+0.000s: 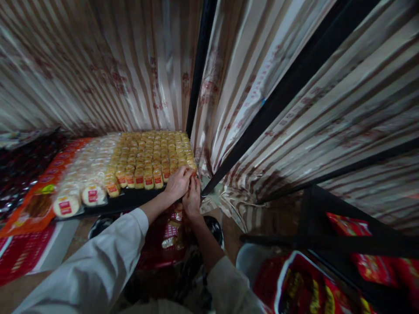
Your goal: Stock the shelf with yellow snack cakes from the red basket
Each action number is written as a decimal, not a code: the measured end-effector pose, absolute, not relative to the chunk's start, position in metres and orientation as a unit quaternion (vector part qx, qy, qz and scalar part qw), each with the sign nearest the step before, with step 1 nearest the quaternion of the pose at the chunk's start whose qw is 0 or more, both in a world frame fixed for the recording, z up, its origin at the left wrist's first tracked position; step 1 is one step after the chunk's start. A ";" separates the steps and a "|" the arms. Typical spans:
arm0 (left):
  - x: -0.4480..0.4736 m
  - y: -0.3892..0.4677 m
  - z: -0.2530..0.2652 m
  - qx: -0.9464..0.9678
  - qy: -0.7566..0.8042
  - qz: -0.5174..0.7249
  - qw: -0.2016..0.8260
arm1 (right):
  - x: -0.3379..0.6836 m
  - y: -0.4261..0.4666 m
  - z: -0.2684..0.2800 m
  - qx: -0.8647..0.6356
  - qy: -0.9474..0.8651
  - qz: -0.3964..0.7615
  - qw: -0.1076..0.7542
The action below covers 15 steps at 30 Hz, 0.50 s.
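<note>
Rows of small yellow cakes in clear wrappers (pixel 147 150) stand packed on a black shelf (pixel 122 198); the front ones carry red labels. At the front right corner of these rows, my left hand (pixel 177 186) and my right hand (pixel 192 197) meet, touching each other. The fingers of both are bent and closed around a wrapped cake (pixel 193 169) there, mostly covered by the fingers. Below my wrists, a red crate (pixel 155 244) holds more wrapped cakes (pixel 172 231), partly hidden by my right forearm.
White round wrapped cakes (pixel 67 205), an orange packet (pixel 36 205) and dark packets (pixel 22 170) lie further left. Black posts (pixel 242 148) and a striped curtain (pixel 131 65) stand behind. At lower right are a bag of red packets (pixel 304 288) and another black shelf (pixel 321 209).
</note>
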<state>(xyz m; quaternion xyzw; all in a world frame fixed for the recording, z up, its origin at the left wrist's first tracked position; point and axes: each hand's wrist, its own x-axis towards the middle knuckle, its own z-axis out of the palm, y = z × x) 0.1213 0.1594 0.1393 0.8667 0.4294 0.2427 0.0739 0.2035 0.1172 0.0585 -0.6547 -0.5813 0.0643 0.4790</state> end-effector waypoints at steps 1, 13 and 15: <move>0.116 0.154 0.138 0.862 0.432 0.251 0.082 | 0.202 0.113 0.061 -0.648 -0.583 0.068 0.486; 0.033 0.053 0.032 0.556 0.622 0.287 0.471 | 0.142 0.034 0.010 -0.663 -0.463 0.366 0.460; 0.033 0.050 0.006 0.398 0.664 0.271 0.572 | 0.138 0.035 -0.007 -0.676 -0.414 0.399 0.462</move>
